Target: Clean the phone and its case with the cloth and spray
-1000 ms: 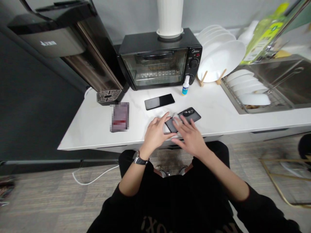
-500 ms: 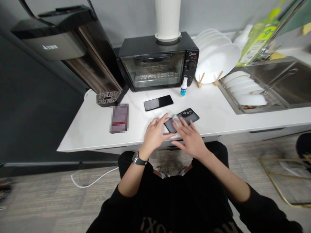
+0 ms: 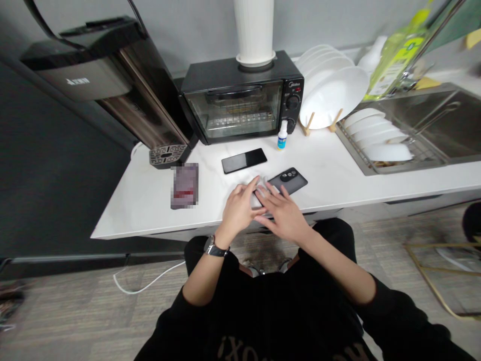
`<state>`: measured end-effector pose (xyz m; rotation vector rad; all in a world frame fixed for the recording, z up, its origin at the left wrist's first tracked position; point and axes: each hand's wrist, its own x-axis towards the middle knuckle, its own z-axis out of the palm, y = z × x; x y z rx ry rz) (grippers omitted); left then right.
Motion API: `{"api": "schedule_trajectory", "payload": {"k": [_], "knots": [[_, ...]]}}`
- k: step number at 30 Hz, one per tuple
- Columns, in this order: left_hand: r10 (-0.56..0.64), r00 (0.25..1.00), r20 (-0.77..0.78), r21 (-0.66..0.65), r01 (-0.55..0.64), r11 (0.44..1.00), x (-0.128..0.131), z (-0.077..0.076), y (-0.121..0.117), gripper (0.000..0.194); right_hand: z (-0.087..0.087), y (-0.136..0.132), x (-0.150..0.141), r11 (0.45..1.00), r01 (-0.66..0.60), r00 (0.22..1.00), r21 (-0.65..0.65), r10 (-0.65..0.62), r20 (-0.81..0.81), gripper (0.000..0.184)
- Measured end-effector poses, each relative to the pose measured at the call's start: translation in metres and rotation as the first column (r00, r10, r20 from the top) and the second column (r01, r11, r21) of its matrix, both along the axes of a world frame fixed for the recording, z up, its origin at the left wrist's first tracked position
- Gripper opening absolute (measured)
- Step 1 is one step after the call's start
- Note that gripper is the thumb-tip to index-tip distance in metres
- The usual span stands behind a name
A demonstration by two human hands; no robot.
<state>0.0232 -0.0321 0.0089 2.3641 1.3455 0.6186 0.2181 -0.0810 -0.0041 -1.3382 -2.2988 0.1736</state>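
A dark phone (image 3: 288, 180) lies camera side up near the front edge of the white counter (image 3: 143, 200). My left hand (image 3: 238, 209), with a watch on its wrist, rests at the phone's near end, fingers spread and touching it. My right hand (image 3: 282, 214) lies flat with its fingers stretched out, pressing a small pale cloth (image 3: 260, 191) onto the phone's near end. A second phone (image 3: 244, 160) lies screen up just behind my hands. A small white bottle with a blue label (image 3: 282, 136) stands before the oven.
A black toaster oven (image 3: 240, 103) with a white cylinder on top stands at the back. A tall dark dispenser (image 3: 112, 80) is at the left, a blurred card (image 3: 184, 185) beside it. White plates (image 3: 334, 93) in a rack and a sink (image 3: 421, 130) fill the right.
My right hand has slid left along the phone with the cloth, so more of the phone's back shows. My left hand has stayed in place.
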Motion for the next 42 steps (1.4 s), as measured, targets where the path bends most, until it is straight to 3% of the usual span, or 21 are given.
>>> {"api": "schedule_trajectory", "payload": {"k": [3,8,11,13,16,18,20,22,24,26,28,30,33,36,39,40,42], "knots": [[0.001,1.000,0.001,-0.006,-0.001,1.000,0.000,0.000,-0.001,0.099,0.003,-0.009,-0.007,0.997,-0.079,0.997,-0.015,0.079,0.026,0.071],[-0.027,0.999,0.017,0.013,0.027,1.000,0.003,0.002,-0.002,0.102,-0.003,0.013,0.052,0.972,0.230,0.970,0.052,-0.233,0.067,0.064],[-0.023,1.000,0.018,0.017,0.022,1.000,0.004,0.002,-0.002,0.102,-0.005,0.019,0.056,0.949,0.307,0.949,0.073,-0.311,0.056,0.069],[-0.021,1.000,0.020,0.017,0.021,1.000,0.003,0.002,-0.002,0.100,-0.004,0.012,0.037,0.974,0.220,0.974,0.061,-0.223,0.048,0.073],[-0.027,0.999,0.027,0.007,0.027,1.000,0.002,0.002,-0.001,0.097,-0.001,-0.005,0.005,1.000,-0.022,0.999,0.013,0.021,0.043,0.073],[-0.027,0.999,0.034,0.004,0.027,1.000,0.002,0.001,-0.001,0.097,0.001,-0.010,0.000,0.997,-0.079,0.995,0.003,0.079,0.053,0.070],[-0.023,0.999,0.035,0.008,0.023,1.000,0.003,0.001,-0.002,0.099,-0.001,-0.006,0.015,1.000,-0.013,0.998,0.026,0.011,0.069,0.068],[-0.019,0.999,0.033,0.009,0.019,1.000,0.004,0.002,-0.002,0.101,-0.004,0.004,0.041,0.989,0.131,0.989,0.066,-0.136,0.066,0.067],[-0.023,0.999,0.030,0.008,0.023,1.000,0.004,0.002,-0.002,0.102,-0.008,0.013,0.061,0.949,0.296,0.953,0.104,-0.302,0.039,0.069],[-0.021,0.999,0.032,0.009,0.021,1.000,0.004,0.002,-0.002,0.102,-0.009,0.015,0.063,0.921,0.372,0.927,0.114,-0.376,0.014,0.071],[-0.018,0.999,0.029,0.010,0.017,1.000,0.004,0.002,-0.002,0.101,-0.009,0.007,0.045,0.951,0.294,0.955,0.093,-0.296,0.013,0.072],[-0.013,1.000,0.022,0.005,0.013,1.000,0.003,0.001,-0.001,0.099,-0.007,-0.005,0.019,0.992,0.115,0.993,0.056,-0.116,0.020,0.073],[-0.013,1.000,0.018,-0.002,0.013,1.000,0.002,0.000,-0.001,0.096,-0.003,-0.013,0.002,0.999,-0.025,0.999,0.028,0.024,0.045,0.074],[-0.025,0.999,0.023,0.012,0.024,1.000,0.002,0.001,-0.002,0.097,-0.003,0.001,0.032,0.991,0.118,0.990,0.055,-0.122,0.071,0.070],[-0.028,0.999,0.018,0.013,0.028,1.000,0.004,0.003,-0.002,0.100,-0.006,0.016,0.064,0.937,0.336,0.939,0.097,-0.341,0.042,0.069],[-0.025,0.999,0.020,0.011,0.025,1.000,0.004,0.003,-0.002,0.100,-0.007,0.018,0.065,0.926,0.364,0.929,0.100,-0.369,0.032,0.070],[-0.020,1.000,0.023,0.005,0.020,1.000,0.004,0.003,-0.001,0.100,-0.007,0.013,0.050,0.949,0.304,0.951,0.085,-0.307,0.027,0.073]]}}
